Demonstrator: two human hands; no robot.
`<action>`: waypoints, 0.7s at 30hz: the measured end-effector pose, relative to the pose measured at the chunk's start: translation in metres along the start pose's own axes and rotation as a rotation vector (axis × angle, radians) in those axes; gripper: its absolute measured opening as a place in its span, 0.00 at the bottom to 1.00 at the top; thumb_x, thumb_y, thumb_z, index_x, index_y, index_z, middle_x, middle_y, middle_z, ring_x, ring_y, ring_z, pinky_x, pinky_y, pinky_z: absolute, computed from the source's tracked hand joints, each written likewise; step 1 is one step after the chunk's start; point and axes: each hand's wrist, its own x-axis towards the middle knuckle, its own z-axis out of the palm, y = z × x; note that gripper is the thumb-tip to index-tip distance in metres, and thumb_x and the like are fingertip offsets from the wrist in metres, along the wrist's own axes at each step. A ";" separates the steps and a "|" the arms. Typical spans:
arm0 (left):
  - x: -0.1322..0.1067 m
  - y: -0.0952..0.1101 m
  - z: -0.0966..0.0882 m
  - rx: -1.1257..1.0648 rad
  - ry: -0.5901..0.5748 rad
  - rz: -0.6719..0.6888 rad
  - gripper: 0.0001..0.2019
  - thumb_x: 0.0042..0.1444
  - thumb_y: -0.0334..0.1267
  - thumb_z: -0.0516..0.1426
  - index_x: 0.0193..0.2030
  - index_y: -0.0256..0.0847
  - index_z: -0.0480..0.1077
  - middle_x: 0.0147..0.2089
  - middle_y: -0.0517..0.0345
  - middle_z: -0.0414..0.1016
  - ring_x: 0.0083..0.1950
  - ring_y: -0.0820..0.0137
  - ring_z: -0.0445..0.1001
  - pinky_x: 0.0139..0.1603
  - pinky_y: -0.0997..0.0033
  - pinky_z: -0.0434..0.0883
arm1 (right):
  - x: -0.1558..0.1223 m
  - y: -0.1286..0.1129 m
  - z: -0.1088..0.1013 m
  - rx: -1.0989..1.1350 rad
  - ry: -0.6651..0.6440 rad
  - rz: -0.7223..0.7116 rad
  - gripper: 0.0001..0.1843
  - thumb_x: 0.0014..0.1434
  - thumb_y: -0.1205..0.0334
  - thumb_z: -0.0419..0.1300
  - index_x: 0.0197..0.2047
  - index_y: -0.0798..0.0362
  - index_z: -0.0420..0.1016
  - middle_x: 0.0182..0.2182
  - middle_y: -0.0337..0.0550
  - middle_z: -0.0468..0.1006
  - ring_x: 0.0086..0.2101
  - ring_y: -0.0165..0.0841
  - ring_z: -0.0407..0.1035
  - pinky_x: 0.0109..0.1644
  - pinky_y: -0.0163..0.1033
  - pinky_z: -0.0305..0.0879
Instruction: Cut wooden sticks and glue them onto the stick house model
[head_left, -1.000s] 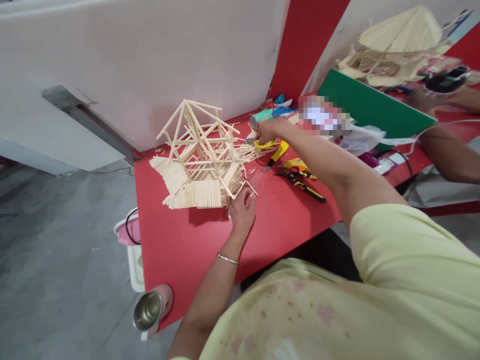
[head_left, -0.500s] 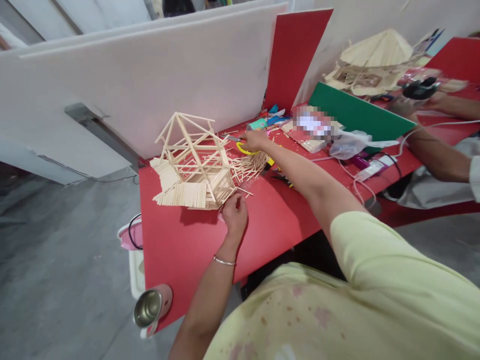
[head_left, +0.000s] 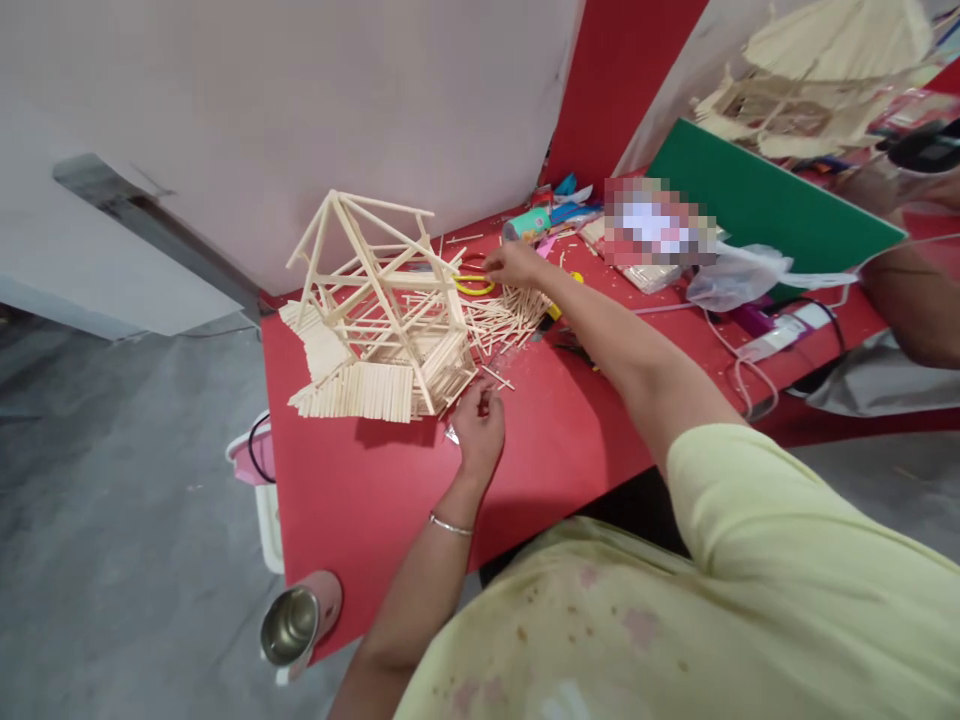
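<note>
A house frame built of thin wooden sticks (head_left: 375, 315) stands on the red table (head_left: 390, 490). My left hand (head_left: 477, 428) rests on the table at the frame's near right corner, fingers curled; what they pinch is hidden. My right hand (head_left: 514, 265) reaches across a loose pile of sticks (head_left: 504, 318) and its fingers touch yellow-handled scissors (head_left: 471, 282) lying just behind the frame.
A steel cup (head_left: 291, 625) sits at the table's near left corner, a pink bin (head_left: 253, 462) below the edge. Pliers, a glue tube (head_left: 529, 224), a plastic bag (head_left: 735, 280) and a power strip (head_left: 780, 335) clutter the right. Another person's arm (head_left: 904, 300) and stick model (head_left: 817, 90) lie beyond a green board (head_left: 765, 205).
My right hand has carried the yellow scissors leftwards from beside the pliers to just behind the stick frame. My left hand has stayed at the frame's corner.
</note>
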 end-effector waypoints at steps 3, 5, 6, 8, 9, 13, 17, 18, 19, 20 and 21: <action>0.000 0.001 0.000 0.005 0.009 0.030 0.12 0.64 0.37 0.56 0.49 0.42 0.79 0.38 0.55 0.82 0.38 0.69 0.78 0.40 0.71 0.74 | -0.025 0.014 -0.001 0.077 -0.008 -0.029 0.21 0.60 0.52 0.66 0.52 0.54 0.86 0.47 0.49 0.86 0.48 0.41 0.77 0.56 0.42 0.67; -0.001 0.001 0.000 0.021 0.005 0.059 0.11 0.64 0.37 0.56 0.47 0.43 0.79 0.38 0.56 0.82 0.37 0.69 0.78 0.42 0.71 0.74 | -0.035 0.013 0.002 0.040 -0.004 -0.034 0.18 0.61 0.55 0.65 0.51 0.52 0.86 0.48 0.47 0.86 0.47 0.39 0.77 0.55 0.40 0.67; -0.001 0.001 0.000 0.032 0.004 0.072 0.11 0.64 0.37 0.56 0.46 0.43 0.79 0.37 0.56 0.82 0.37 0.69 0.78 0.42 0.71 0.74 | -0.038 0.010 0.004 -0.006 0.003 -0.027 0.17 0.61 0.57 0.64 0.52 0.50 0.86 0.49 0.45 0.86 0.48 0.39 0.77 0.54 0.39 0.66; -0.001 0.001 -0.001 0.051 0.012 0.100 0.11 0.63 0.37 0.56 0.45 0.43 0.79 0.38 0.57 0.82 0.38 0.69 0.79 0.44 0.71 0.74 | -0.041 -0.001 0.010 -0.100 0.011 -0.006 0.18 0.61 0.58 0.64 0.53 0.47 0.85 0.50 0.43 0.85 0.50 0.40 0.76 0.55 0.39 0.66; -0.002 0.000 -0.002 0.055 0.019 0.113 0.11 0.63 0.37 0.56 0.46 0.43 0.79 0.38 0.56 0.83 0.38 0.69 0.79 0.44 0.70 0.74 | -0.041 -0.007 0.013 -0.134 0.014 0.005 0.18 0.61 0.58 0.64 0.54 0.46 0.85 0.51 0.42 0.85 0.52 0.41 0.76 0.55 0.40 0.66; -0.003 -0.002 -0.004 0.058 0.029 0.148 0.11 0.63 0.36 0.56 0.47 0.44 0.80 0.40 0.55 0.84 0.41 0.68 0.80 0.45 0.69 0.75 | -0.039 -0.028 0.022 -0.175 0.022 0.031 0.16 0.60 0.59 0.64 0.50 0.47 0.86 0.48 0.47 0.85 0.53 0.46 0.75 0.56 0.44 0.66; -0.003 -0.002 -0.006 0.083 0.032 0.165 0.11 0.62 0.35 0.57 0.46 0.44 0.80 0.40 0.56 0.84 0.41 0.68 0.80 0.45 0.70 0.74 | -0.042 -0.038 0.020 -0.175 0.029 0.019 0.14 0.62 0.59 0.62 0.47 0.51 0.85 0.46 0.54 0.84 0.51 0.48 0.74 0.57 0.48 0.66; -0.003 -0.001 -0.006 0.088 0.032 0.168 0.11 0.62 0.35 0.57 0.46 0.44 0.80 0.40 0.56 0.84 0.40 0.68 0.80 0.44 0.70 0.74 | -0.046 -0.039 0.017 -0.168 0.042 0.012 0.14 0.63 0.59 0.61 0.48 0.52 0.84 0.48 0.55 0.83 0.52 0.48 0.73 0.57 0.48 0.66; -0.003 0.000 -0.006 0.093 0.028 0.170 0.10 0.62 0.36 0.57 0.46 0.44 0.80 0.39 0.57 0.84 0.39 0.69 0.80 0.43 0.70 0.74 | -0.052 -0.042 0.013 -0.160 0.059 0.004 0.16 0.65 0.58 0.59 0.50 0.52 0.83 0.50 0.56 0.82 0.53 0.48 0.72 0.58 0.49 0.65; -0.003 0.001 -0.006 0.097 0.019 0.168 0.10 0.63 0.36 0.57 0.46 0.44 0.80 0.38 0.57 0.83 0.38 0.69 0.79 0.42 0.71 0.74 | -0.061 -0.044 0.009 -0.153 0.077 -0.007 0.17 0.67 0.57 0.56 0.52 0.53 0.82 0.52 0.56 0.80 0.53 0.47 0.71 0.59 0.49 0.65; -0.003 0.002 -0.006 0.097 0.002 0.163 0.10 0.63 0.37 0.57 0.45 0.44 0.80 0.37 0.57 0.83 0.37 0.70 0.79 0.42 0.71 0.74 | -0.073 -0.048 0.005 -0.137 0.103 -0.023 0.19 0.69 0.56 0.53 0.55 0.53 0.80 0.53 0.56 0.79 0.54 0.47 0.70 0.60 0.48 0.64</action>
